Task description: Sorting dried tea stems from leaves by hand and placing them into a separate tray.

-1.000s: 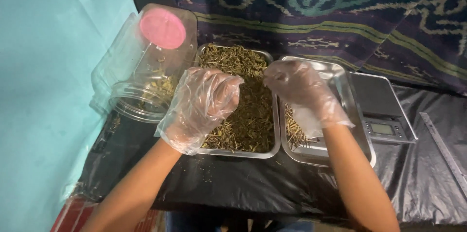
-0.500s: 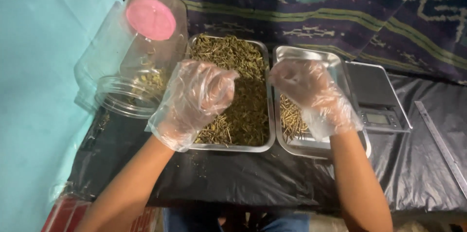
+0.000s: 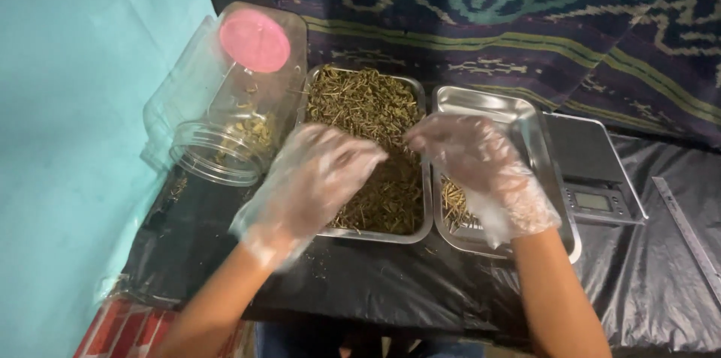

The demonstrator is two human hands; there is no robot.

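The work surface is a counter (image 3: 390, 290) covered with wrinkled, glossy black plastic sheeting that reflects the overhead light in soft streaks. To the left stands a flat, matte turquoise wall panel (image 3: 67, 140), evenly lit. Behind the counter hangs a woven textile backdrop (image 3: 526, 20) in dark navy and purple, patterned with teal scroll motifs, cream zigzag figures and narrow olive-green stripes running diagonally downward to the right. At the lower left corner, below the counter edge, a red-and-white striped surface (image 3: 124, 328) is partly visible.
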